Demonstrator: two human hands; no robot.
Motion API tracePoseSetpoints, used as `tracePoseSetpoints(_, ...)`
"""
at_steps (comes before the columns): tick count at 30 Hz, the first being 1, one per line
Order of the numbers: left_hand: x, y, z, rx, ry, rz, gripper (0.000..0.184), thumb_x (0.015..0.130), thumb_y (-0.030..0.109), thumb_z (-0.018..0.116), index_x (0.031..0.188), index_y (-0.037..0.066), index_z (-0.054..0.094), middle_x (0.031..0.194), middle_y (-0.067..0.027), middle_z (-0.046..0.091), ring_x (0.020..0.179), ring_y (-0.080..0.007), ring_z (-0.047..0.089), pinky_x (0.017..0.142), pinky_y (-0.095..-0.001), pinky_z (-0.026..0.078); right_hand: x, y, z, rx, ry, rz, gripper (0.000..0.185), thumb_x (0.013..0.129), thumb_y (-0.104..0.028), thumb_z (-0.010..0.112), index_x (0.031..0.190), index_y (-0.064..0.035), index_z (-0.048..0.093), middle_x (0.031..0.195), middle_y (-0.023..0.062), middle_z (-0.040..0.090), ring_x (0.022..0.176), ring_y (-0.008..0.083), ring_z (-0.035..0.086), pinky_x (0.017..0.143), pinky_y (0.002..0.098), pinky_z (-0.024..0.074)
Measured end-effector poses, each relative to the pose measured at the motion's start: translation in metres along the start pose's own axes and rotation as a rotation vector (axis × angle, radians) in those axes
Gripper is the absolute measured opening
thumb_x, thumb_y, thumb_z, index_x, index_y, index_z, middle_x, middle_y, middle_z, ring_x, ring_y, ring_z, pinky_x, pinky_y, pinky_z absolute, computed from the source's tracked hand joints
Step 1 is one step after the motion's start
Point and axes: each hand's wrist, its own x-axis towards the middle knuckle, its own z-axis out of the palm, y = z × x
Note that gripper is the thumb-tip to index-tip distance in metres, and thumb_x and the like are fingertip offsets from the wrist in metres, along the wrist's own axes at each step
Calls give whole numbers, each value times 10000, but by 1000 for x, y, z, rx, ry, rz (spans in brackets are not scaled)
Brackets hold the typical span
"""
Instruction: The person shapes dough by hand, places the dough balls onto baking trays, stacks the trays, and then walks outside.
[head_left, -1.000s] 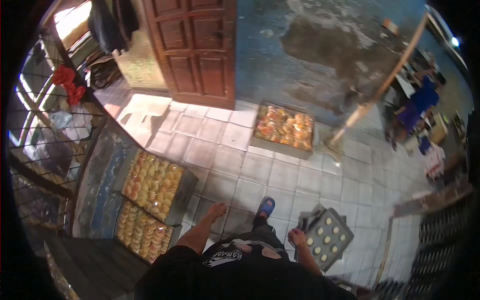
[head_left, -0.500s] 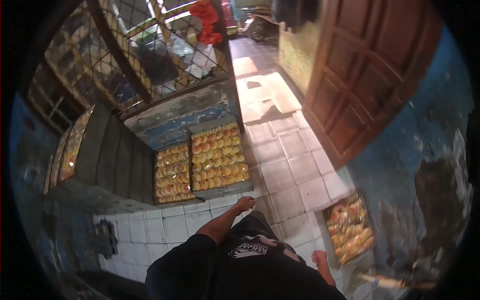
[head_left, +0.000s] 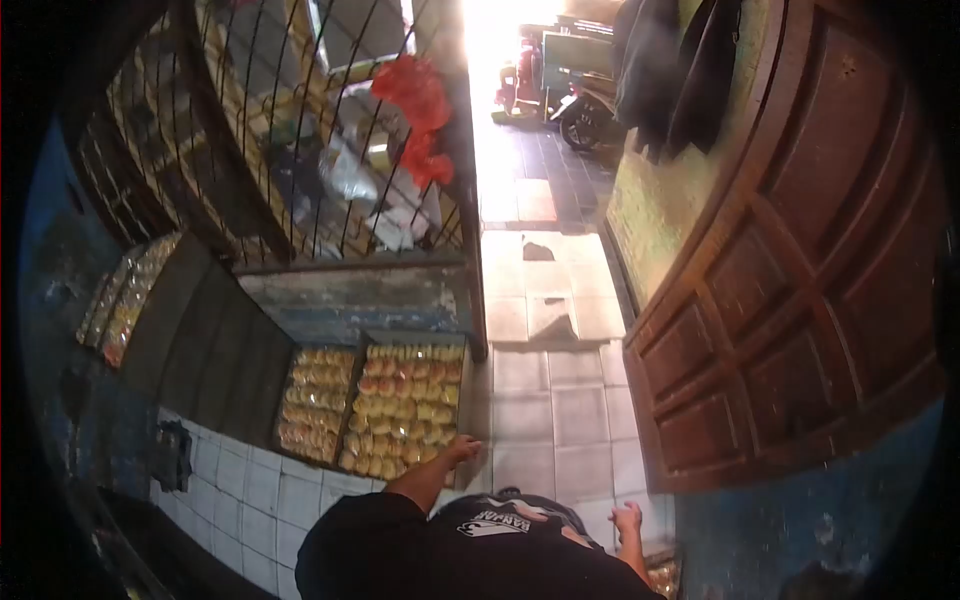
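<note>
My left hand hangs in front of my body with loosely bent fingers and nothing visible in it. Just beside it, on the floor, stands a tray of round pastries in rows under clear wrap. Another wrapped tray of pastries lies to its left. My right hand is held out low on the other side, empty, its fingers partly apart. Under my right forearm, a corner of one more pastry tray shows; my arm and the frame edge hide most of it.
Stacked dark trays stand at the left wall. A brown panelled door is swung open on the right. Between them, the tiled floor leads over a doorway to a motorbike outside. A red plastic bag hangs on the window grille.
My view has tilted up and moved toward the doorway. The right-hand pastry tray has slid almost out of view at the bottom. Both hands have stayed empty.
</note>
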Motion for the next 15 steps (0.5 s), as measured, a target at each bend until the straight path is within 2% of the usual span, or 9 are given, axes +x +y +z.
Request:
tracePoseSetpoints(2,64,50,20,-91,-27,-17,362,944,360,666,1072,23,700,852,-48,693,743,-150,652,634,-314,519,18,-32,-3,-224,83,97,572,755,50,670,1295,7,485,893,208,688,704,273,691,586,375,555)
tracePoseSetpoints(5,126,142,52,-50,-12,2,321,953,338,659,1084,46,677,889,-23,678,784,-123,645,635,-285,499,70,-65,-12,-336,181,206,624,708,67,692,1296,-15,502,914,212,687,688,289,678,553,417,542)
tracePoseSetpoints(7,159,194,69,-50,-4,-42,306,960,328,651,1116,65,667,920,-17,671,814,-122,645,632,-283,492,148,-61,-24,-303,103,274,621,705,45,719,1291,-12,520,926,205,675,701,283,677,560,412,547)
tracePoseSetpoints(10,216,221,75,-76,22,-126,314,961,330,653,1141,73,661,916,-13,665,762,-115,632,619,-279,485,259,-69,-28,-211,-30,372,620,701,11,759,1283,-8,548,945,194,658,721,274,676,570,404,553)
tracePoseSetpoints(11,230,226,75,-67,37,-182,319,961,331,656,1142,69,661,921,-12,662,746,-112,626,613,-279,482,297,-96,-35,-326,-81,341,603,704,-11,774,1270,-3,567,941,184,672,741,265,680,610,395,557)
tracePoseSetpoints(13,258,243,66,-87,64,-212,318,961,330,656,1137,66,662,911,-8,659,732,-109,620,605,-277,477,351,-200,-17,-528,-164,210,573,709,-56,802,1243,7,603,932,165,699,782,246,687,690,378,566)
tracePoseSetpoints(15,295,266,56,-128,88,-230,316,961,329,656,1131,62,662,901,-3,656,718,-106,615,597,-274,472,424,-283,12,-607,-219,70,549,714,-101,831,1216,17,640,923,145,727,822,227,695,769,360,574)
